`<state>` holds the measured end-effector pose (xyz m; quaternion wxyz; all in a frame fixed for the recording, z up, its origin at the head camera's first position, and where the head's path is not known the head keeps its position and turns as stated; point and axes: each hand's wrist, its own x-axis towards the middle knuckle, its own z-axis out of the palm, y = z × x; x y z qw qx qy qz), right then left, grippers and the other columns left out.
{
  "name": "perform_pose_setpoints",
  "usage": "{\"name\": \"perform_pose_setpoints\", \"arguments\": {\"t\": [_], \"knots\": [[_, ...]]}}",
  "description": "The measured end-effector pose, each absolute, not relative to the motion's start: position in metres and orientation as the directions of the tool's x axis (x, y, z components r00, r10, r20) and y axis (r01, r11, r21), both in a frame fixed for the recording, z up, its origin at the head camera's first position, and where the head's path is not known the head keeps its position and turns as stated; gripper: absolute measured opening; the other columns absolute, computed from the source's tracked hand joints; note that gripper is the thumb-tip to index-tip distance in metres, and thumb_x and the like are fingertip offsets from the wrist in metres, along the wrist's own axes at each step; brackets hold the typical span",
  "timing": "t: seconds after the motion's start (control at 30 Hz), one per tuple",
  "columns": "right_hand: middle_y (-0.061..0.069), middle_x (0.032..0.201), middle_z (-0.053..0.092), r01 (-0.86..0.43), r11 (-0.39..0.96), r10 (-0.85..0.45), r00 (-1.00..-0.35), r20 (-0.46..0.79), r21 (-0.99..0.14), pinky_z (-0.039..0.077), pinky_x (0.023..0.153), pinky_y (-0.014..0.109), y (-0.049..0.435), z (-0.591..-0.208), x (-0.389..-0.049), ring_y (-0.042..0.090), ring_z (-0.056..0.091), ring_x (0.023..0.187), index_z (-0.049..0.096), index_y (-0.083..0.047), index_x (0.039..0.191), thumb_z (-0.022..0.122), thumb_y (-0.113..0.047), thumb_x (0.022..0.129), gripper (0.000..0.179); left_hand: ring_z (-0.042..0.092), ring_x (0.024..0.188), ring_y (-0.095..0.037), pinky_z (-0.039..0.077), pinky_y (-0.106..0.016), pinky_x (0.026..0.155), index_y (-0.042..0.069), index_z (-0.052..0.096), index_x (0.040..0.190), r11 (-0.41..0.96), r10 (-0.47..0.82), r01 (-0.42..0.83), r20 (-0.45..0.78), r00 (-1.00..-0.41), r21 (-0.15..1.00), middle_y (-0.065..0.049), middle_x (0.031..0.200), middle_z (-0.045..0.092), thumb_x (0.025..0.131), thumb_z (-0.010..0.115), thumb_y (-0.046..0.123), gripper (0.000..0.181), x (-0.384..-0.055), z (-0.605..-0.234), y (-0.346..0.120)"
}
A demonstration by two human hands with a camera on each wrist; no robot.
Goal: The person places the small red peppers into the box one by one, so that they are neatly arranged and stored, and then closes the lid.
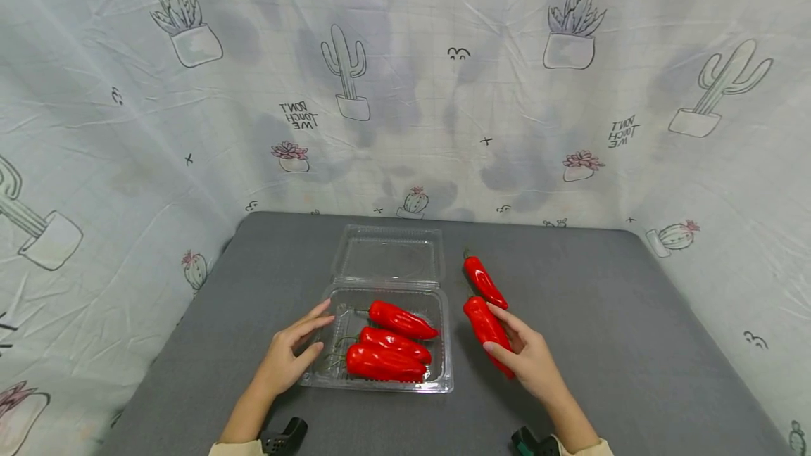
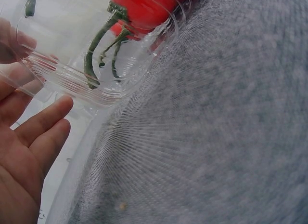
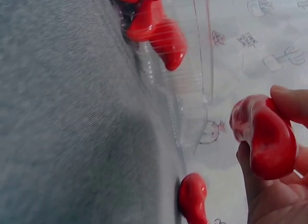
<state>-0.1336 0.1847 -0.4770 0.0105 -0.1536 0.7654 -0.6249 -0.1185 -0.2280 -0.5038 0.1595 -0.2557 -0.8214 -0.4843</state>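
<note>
My right hand (image 1: 531,356) holds a red pepper (image 1: 486,329) between thumb and fingers, to the right of a clear plastic box (image 1: 443,343). In the right wrist view this pepper (image 3: 269,137) hangs above the table. Three red peppers (image 1: 386,363) with green stems lie side by side inside the box. At the box's left rim my left hand (image 1: 285,357) rests with fingers spread and fairly straight; in the left wrist view the fingers (image 2: 50,120) are right by the clear wall. One more red pepper (image 1: 484,281) lies on the table just beyond my right hand.
The box's clear lid (image 1: 389,255) is folded back flat behind it. Everything stands on a grey cloth-covered table (image 1: 602,301). A pale curtain (image 1: 405,76) printed with cacti surrounds the table's back and sides.
</note>
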Motion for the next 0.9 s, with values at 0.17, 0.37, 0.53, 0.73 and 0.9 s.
{"name": "perform_pose_setpoints", "arguments": {"t": [0.17,0.37,0.53,0.73,0.9], "knots": [[0.023,0.135,0.049,-0.243,0.143,-0.374,-0.911,0.174,-0.959,0.055,0.080,0.025,0.176,-0.472,-0.139,0.014,0.058,0.105,0.045,-0.005,0.140,0.066,-0.004,0.086,0.058,0.044,0.130,-0.007,0.038,-0.010,0.096,-0.013,0.059,0.117,0.385,0.266,0.586,0.522,-0.810,0.713,-0.039,0.131,0.045,0.079,0.061,-0.018,0.039,-0.111,-0.487,-0.222],[0.021,0.133,0.052,-0.281,0.145,-0.486,-0.856,0.179,-0.949,0.056,0.080,0.026,0.159,-0.464,-0.149,0.015,0.061,0.103,0.047,-0.007,0.139,0.067,-0.007,0.087,0.056,0.044,0.130,-0.007,0.038,-0.009,0.097,-0.012,0.059,0.117,0.367,0.270,0.618,0.556,-0.786,0.695,-0.035,0.133,0.047,0.078,0.060,-0.019,0.040,-0.107,-0.477,-0.219],[0.017,0.135,0.052,-0.278,0.164,-0.573,-0.808,0.138,-0.946,0.055,0.080,0.027,0.142,-0.457,-0.159,0.021,0.060,0.104,0.047,-0.009,0.139,0.068,-0.011,0.086,0.057,0.044,0.130,-0.006,0.039,-0.010,0.097,-0.013,0.059,0.117,0.378,0.260,0.598,0.539,-0.801,0.707,-0.039,0.130,0.046,0.078,0.060,-0.019,0.039,-0.111,-0.483,-0.221],[0.012,0.139,0.049,-0.309,0.192,-0.662,-0.742,0.110,-0.931,0.053,0.084,0.026,0.120,-0.449,-0.173,0.024,0.054,0.111,0.046,-0.012,0.140,0.069,-0.015,0.086,0.058,0.040,0.132,-0.002,0.036,-0.009,0.098,-0.006,0.059,0.122,0.406,0.267,0.573,0.508,-0.819,0.712,-0.031,0.138,0.045,0.080,0.062,-0.015,0.043,-0.119,-0.503,-0.229],[0.012,0.136,0.052,-0.334,0.174,-0.737,-0.668,0.102,-0.927,0.053,0.085,0.026,0.103,-0.448,-0.181,0.020,0.053,0.110,0.045,-0.010,0.141,0.067,-0.013,0.088,0.058,0.039,0.133,-0.003,0.036,-0.011,0.099,0.000,0.059,0.125,0.380,0.272,0.562,0.492,-0.827,0.734,-0.025,0.141,0.044,0.083,0.061,-0.011,0.043,-0.120,-0.506,-0.231]]}}
